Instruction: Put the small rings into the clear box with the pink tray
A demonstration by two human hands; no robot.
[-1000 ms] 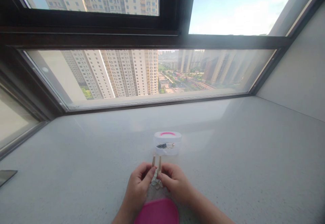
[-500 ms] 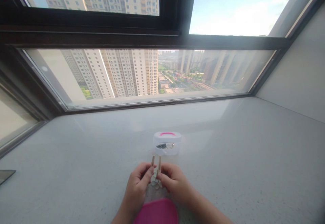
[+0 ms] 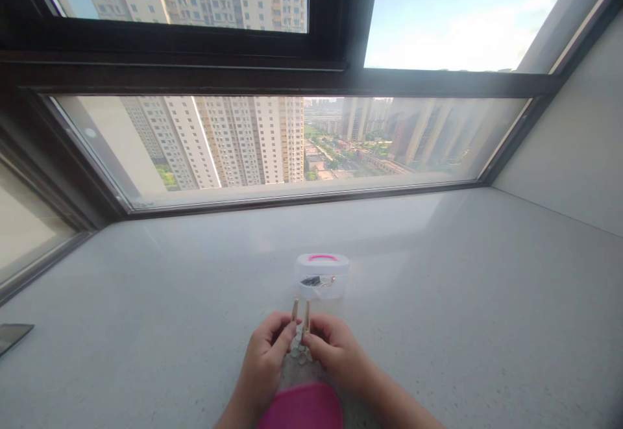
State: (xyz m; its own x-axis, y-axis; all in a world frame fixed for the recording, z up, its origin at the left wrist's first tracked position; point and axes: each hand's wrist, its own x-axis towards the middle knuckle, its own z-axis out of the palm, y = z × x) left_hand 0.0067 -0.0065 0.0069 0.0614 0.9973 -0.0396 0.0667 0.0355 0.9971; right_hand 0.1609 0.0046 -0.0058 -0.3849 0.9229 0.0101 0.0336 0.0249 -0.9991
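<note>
My left hand [image 3: 265, 357] and my right hand [image 3: 335, 350] meet low at the middle of a pale stone sill [image 3: 438, 299]. Each pinches a small wooden clothespin [image 3: 300, 318] that stands upright between the fingertips, its two prongs pointing away from me; a small clear piece sits at its base. Just beyond stands a small clear plastic box [image 3: 321, 276] with a white lid and pink handle, holding a dark clip. A pink lid [image 3: 302, 406] lies on the sill under my wrists.
A wide window [image 3: 292, 143] with a dark frame runs along the far edge of the sill. A grey wall [image 3: 569, 163] closes the right side. A dark flat object [image 3: 12, 335] pokes in at the left edge.
Nothing has moved but the view, which has shifted very slightly; both hands keep the same pinch on the clothespin.
</note>
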